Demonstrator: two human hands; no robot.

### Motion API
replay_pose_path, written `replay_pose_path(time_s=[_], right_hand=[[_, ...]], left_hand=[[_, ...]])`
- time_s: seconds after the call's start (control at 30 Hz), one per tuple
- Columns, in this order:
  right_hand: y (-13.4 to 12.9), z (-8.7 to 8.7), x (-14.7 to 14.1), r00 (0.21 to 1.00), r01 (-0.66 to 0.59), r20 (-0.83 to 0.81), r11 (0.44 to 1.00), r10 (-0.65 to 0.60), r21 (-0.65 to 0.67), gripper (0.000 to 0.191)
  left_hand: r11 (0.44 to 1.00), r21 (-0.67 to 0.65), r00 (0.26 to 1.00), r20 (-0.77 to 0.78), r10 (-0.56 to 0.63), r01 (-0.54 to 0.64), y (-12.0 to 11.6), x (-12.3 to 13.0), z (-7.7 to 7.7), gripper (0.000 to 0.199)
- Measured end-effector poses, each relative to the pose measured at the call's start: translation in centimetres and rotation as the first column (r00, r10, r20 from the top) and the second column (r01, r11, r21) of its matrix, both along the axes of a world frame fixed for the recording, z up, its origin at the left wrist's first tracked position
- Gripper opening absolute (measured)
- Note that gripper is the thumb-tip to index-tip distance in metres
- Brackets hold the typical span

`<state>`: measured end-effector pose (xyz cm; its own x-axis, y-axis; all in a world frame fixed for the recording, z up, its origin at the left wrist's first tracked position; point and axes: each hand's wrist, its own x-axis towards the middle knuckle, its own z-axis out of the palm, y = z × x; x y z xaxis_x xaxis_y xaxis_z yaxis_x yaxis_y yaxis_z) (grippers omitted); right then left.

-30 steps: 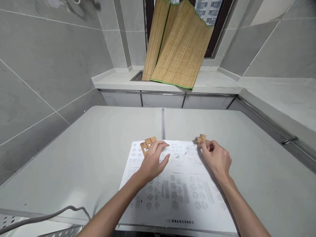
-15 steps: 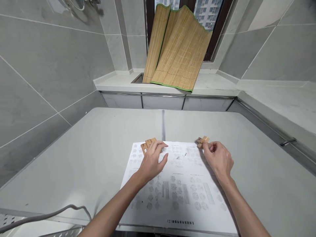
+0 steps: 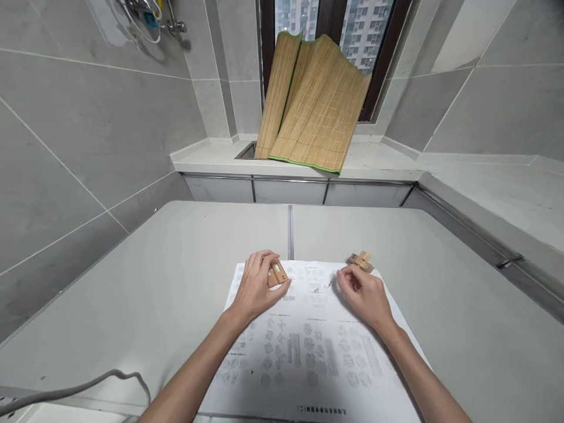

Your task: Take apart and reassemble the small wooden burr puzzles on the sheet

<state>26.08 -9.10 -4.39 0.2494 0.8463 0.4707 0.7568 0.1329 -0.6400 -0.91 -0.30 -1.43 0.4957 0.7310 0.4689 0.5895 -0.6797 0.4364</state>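
My left hand (image 3: 259,282) is curled around flat wooden puzzle pieces (image 3: 278,272) lying at the upper left of a printed paper sheet (image 3: 304,376). One piece bears a dark number and a cut-out notch; my fingers hide part of them. My right hand (image 3: 363,294) hovers over the sheet's upper right with thumb and fingers pinched together. What it pinches, if anything, cannot be made out. Just beyond that hand, several notched wooden pieces, joined into a crossed cluster (image 3: 361,260), lie at the sheet's top right edge.
The sheet, printed with small diagrams, lies on a white folding table (image 3: 132,294) with a seam down its middle. A grey cable (image 3: 88,379) crosses the lower left corner. Behind the table is a white ledge (image 3: 379,155) with a folded bamboo mat (image 3: 317,111) leaning against the window.
My right hand has left the crossed wooden cluster and moved left and nearer over the paper. My left hand has shifted left, its fingers now around the flat pieces. The view has tilted slightly up.
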Motion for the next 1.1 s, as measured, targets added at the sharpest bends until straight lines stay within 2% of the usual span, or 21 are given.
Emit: replay_pose_path(time_s=[0.17, 0.37, 0.5, 0.9, 1.1], right_hand=[[0.1, -0.5, -0.5, 0.993, -0.115, 0.022, 0.990, 0.117, -0.077, 0.028], [0.1, -0.7, -0.7, 0.990, -0.136, 0.023, 0.986, 0.139, -0.092, 0.028], [0.1, -0.7, -0.9, 0.989, -0.144, 0.029, 0.985, 0.147, -0.091, 0.029], [-0.2, -0.3, -1.4, 0.986, -0.161, 0.025, 0.976, 0.167, -0.144, 0.030], [-0.3, -0.2, -1.4, 0.985, -0.170, 0.013, 0.973, 0.174, -0.158, 0.030]], left_hand=[[0.996, -0.084, 0.999, -0.036, 0.016, -0.019, 0.9, -1.5, -0.5, 0.065], [0.988, -0.155, 0.997, -0.078, 0.012, -0.024, 1.3, -2.1, -1.2, 0.079], [0.982, -0.185, 0.997, -0.083, 0.006, -0.021, 1.2, -1.9, -1.2, 0.076], [0.986, -0.165, 0.999, -0.041, 0.022, -0.029, 0.8, -1.3, -1.6, 0.059], [0.980, -0.196, 0.999, -0.045, 0.009, -0.018, 0.5, -1.2, -1.4, 0.057]])
